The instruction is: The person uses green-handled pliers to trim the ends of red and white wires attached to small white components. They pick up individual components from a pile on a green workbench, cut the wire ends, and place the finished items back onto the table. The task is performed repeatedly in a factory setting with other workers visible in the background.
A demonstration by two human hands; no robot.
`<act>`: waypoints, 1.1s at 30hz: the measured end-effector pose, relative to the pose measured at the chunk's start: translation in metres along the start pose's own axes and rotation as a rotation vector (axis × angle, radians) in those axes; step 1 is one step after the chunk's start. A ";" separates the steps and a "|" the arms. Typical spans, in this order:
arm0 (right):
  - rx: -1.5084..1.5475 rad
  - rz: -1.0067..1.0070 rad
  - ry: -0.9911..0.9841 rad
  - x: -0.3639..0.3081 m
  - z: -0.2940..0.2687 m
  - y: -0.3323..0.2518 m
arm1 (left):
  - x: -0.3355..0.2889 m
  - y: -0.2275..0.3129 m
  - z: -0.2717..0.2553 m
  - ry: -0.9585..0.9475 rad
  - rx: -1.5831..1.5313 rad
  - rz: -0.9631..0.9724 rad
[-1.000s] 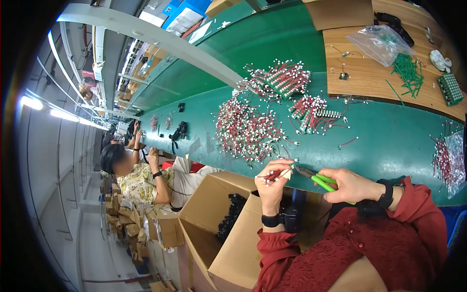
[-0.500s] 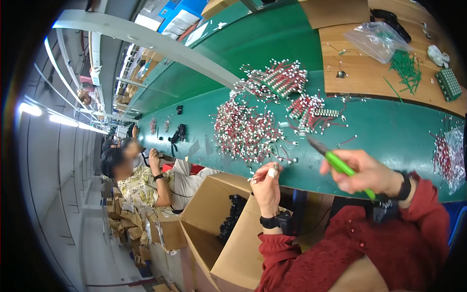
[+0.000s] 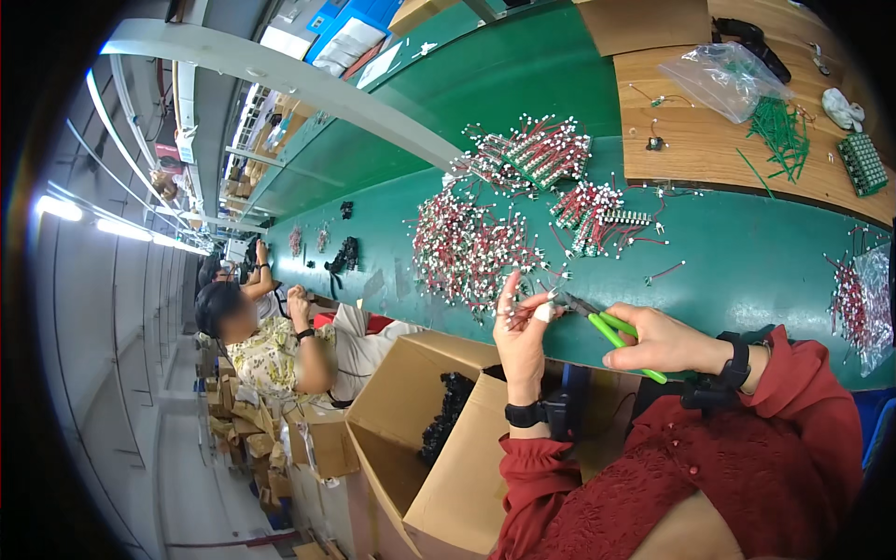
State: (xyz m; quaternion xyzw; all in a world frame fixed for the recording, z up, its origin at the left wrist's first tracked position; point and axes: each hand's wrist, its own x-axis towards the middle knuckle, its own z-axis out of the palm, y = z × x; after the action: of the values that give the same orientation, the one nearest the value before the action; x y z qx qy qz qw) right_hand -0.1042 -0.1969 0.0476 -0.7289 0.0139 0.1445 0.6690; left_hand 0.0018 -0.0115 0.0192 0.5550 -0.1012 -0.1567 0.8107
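Observation:
My right hand is closed around green-handled cutting pliers. Their dark jaws point left and reach the fingertips of my left hand. There my thumb and a finger, wearing white finger covers, pinch a small wired part; its details are too small to make out, and the index finger points up. Just beyond lies a loose pile of small white-ended parts with red wires. Behind it, similar parts still sit in rows on green strips, with a smaller cluster to the right.
A wooden board at the far right holds a plastic bag and green strips. More wired parts lie at the right edge. An open cardboard box stands below the green bench. Co-workers sit to the left.
The pliers have swung left, and their handles are now spread, with the jaws at my left fingertips. My left hand has turned and raised its index finger.

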 end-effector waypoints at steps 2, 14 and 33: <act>0.037 0.020 -0.001 -0.001 0.001 0.000 | 0.001 0.007 0.009 -0.028 0.145 0.048; -0.008 0.007 -0.054 -0.006 0.002 -0.003 | -0.002 0.008 -0.004 -0.080 0.122 -0.017; -0.116 -0.038 -0.034 -0.003 -0.001 -0.004 | 0.004 0.017 -0.010 -0.248 0.346 0.166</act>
State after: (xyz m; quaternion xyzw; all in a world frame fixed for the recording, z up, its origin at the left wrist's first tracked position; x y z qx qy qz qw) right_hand -0.1062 -0.1980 0.0526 -0.7641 -0.0198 0.1446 0.6284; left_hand 0.0110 0.0012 0.0316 0.6521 -0.2710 -0.1368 0.6947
